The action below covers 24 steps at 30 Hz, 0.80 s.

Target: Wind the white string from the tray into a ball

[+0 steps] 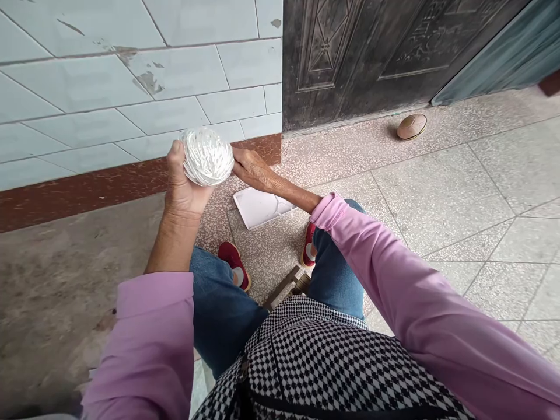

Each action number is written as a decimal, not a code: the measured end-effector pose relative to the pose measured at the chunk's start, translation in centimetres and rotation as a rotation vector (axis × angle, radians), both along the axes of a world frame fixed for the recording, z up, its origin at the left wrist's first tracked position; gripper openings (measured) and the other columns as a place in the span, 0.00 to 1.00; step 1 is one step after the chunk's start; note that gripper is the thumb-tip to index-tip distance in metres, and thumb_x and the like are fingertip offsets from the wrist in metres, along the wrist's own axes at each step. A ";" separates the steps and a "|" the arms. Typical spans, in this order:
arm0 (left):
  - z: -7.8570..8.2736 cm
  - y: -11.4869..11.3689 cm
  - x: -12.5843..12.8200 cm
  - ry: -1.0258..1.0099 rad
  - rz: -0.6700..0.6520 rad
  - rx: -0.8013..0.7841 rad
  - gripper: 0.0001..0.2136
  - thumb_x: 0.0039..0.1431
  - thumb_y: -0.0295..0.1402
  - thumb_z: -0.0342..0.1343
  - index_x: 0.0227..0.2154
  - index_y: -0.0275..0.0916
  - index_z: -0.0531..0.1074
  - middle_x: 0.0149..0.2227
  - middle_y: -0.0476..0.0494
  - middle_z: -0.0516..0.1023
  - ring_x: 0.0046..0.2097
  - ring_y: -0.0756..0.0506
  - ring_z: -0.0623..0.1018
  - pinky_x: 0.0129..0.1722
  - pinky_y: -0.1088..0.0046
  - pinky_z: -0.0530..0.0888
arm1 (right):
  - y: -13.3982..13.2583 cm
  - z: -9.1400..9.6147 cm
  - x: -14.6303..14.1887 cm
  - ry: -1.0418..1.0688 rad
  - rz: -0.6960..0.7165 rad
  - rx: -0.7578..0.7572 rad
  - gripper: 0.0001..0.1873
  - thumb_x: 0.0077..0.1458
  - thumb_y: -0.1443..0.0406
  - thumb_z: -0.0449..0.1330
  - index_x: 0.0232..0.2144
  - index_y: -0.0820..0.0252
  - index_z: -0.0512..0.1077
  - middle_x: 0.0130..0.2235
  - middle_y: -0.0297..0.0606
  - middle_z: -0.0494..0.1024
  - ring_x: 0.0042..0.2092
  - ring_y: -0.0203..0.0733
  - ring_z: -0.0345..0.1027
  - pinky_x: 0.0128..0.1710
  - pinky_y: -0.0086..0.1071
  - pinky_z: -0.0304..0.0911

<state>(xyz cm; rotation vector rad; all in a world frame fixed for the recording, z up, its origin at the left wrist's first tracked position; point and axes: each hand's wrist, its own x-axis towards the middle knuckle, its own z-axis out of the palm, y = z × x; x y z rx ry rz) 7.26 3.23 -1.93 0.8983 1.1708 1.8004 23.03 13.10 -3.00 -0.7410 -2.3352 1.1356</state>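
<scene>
My left hand (pixel 182 189) is wrapped around a ball of white string (pixel 207 156), held up in front of the tiled wall. My right hand (pixel 252 169) sits just right of the ball, its fingers touching the ball's side; whether it pinches a strand I cannot tell. Both arms wear pink sleeves. Below them are my knees in blue jeans and red shoes (pixel 234 263) on the floor.
A white flat tray (pixel 258 207) lies on the speckled floor under my right forearm. A small worn ball (pixel 412 126) rests by the dark metal door (pixel 376 52). A pale tiled wall (pixel 109 87) with a red skirting stands at left. Something wooden (pixel 286 286) shows between my knees.
</scene>
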 end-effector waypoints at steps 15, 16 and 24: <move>-2.5 -0.4 -1.9 -0.046 0.119 -0.121 0.38 0.59 0.69 0.83 0.56 0.43 0.85 0.65 0.31 0.89 0.72 0.25 0.86 0.70 0.38 0.91 | -0.1 -1.9 -0.9 -0.079 0.037 0.045 0.07 0.79 0.73 0.62 0.52 0.56 0.71 0.45 0.38 0.82 0.49 0.50 0.76 0.57 0.38 0.71; -2.5 -0.2 -1.8 -0.077 0.106 -0.113 0.39 0.57 0.69 0.85 0.55 0.43 0.85 0.65 0.31 0.90 0.71 0.26 0.86 0.70 0.40 0.91 | -0.2 -2.0 -1.0 -0.101 0.038 0.074 0.07 0.81 0.72 0.60 0.55 0.58 0.73 0.48 0.42 0.84 0.52 0.52 0.79 0.59 0.39 0.73; -3.7 1.5 -2.1 -0.325 0.232 -0.089 0.38 0.64 0.75 0.80 0.54 0.46 0.80 0.65 0.36 0.90 0.74 0.31 0.83 0.75 0.44 0.89 | -2.6 -2.5 -1.7 -0.398 0.022 0.216 0.27 0.92 0.73 0.46 0.82 0.68 0.71 0.62 0.59 0.93 0.62 0.62 0.90 0.68 0.49 0.80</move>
